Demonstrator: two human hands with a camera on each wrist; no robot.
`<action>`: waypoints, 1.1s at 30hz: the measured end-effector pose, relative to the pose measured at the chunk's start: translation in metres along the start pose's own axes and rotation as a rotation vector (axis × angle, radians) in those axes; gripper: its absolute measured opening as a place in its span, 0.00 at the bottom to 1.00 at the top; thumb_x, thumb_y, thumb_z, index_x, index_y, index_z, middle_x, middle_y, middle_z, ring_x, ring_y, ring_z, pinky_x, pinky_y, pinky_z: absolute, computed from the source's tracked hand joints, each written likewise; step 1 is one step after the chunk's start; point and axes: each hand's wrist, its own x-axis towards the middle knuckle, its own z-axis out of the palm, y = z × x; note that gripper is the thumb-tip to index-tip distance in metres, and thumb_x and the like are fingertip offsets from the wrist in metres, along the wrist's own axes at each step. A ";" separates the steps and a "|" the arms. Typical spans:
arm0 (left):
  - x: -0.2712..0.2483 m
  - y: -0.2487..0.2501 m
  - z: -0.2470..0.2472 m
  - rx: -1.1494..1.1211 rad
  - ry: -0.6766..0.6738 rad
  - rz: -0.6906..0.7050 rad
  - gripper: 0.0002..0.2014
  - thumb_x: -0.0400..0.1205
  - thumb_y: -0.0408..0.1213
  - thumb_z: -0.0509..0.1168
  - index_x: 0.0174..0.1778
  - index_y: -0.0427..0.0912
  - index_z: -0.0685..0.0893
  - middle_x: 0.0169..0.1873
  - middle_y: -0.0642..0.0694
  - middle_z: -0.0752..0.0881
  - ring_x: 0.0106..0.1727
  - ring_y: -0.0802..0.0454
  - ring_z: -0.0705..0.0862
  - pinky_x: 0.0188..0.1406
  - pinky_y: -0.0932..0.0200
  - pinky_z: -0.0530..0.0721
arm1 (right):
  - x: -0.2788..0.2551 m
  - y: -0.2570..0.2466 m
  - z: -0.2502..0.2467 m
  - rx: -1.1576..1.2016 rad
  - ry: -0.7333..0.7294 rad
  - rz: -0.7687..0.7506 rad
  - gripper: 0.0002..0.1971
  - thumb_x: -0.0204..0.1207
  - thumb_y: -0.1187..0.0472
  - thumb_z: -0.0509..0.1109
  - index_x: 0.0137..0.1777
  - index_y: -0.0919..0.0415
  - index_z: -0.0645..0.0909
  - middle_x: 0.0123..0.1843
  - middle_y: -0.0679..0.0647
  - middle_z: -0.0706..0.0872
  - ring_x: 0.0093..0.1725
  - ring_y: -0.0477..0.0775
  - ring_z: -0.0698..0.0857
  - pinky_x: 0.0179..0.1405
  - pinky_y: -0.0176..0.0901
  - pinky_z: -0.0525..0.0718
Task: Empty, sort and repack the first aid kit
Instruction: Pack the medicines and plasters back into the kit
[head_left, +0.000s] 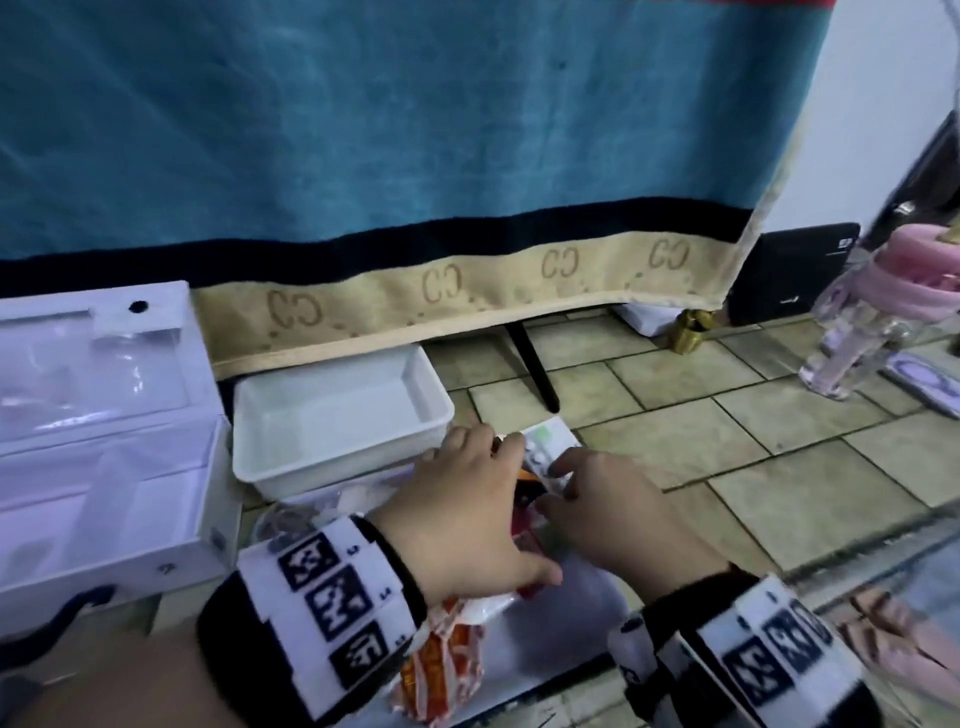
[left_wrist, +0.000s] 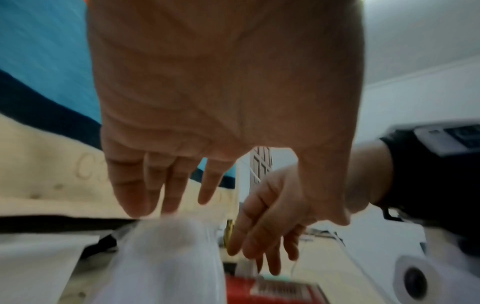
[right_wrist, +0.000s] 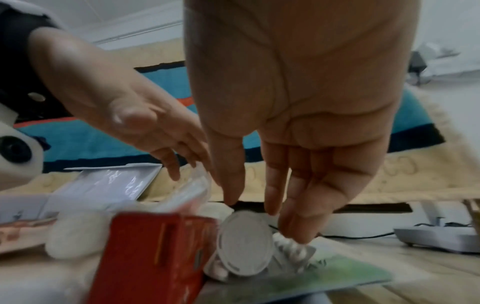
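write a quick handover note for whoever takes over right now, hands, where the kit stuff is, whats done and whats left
Left hand: open, fingers straight, over the pile, gripping nothing.
Right hand: open, fingers reaching down to the round white disc and blister strips.
Kit box: lid up, to the left; it looks emptied.
White tray: beside the box, nothing in it.
Pile on the floor in front: red box, cotton wad, orange-and-white packet.
Done: emptying, as far as shows.
Left: sorting barely begun, then repacking.

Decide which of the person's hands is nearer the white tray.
Left. The left hand lies just beside the white tray, at its near right corner; the right hand lies farther right, beyond the left.
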 end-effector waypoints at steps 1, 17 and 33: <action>0.005 0.003 0.006 0.021 -0.007 -0.024 0.54 0.65 0.66 0.69 0.81 0.49 0.49 0.76 0.45 0.59 0.79 0.44 0.56 0.78 0.47 0.60 | 0.004 -0.001 0.002 -0.027 -0.029 -0.015 0.15 0.73 0.53 0.69 0.58 0.58 0.82 0.53 0.57 0.88 0.55 0.59 0.85 0.40 0.40 0.78; 0.022 0.003 0.015 -0.011 -0.087 -0.166 0.67 0.54 0.65 0.75 0.73 0.70 0.27 0.71 0.43 0.64 0.72 0.43 0.62 0.70 0.45 0.58 | 0.017 0.004 -0.006 0.207 -0.250 0.059 0.16 0.65 0.51 0.72 0.24 0.58 0.73 0.25 0.51 0.76 0.28 0.51 0.76 0.23 0.37 0.68; 0.004 -0.013 0.000 -0.208 0.249 -0.126 0.67 0.51 0.70 0.75 0.73 0.75 0.30 0.74 0.59 0.61 0.76 0.58 0.57 0.71 0.52 0.53 | 0.022 0.013 -0.022 0.761 -0.322 0.160 0.11 0.72 0.57 0.70 0.30 0.60 0.79 0.17 0.48 0.71 0.16 0.46 0.68 0.17 0.32 0.63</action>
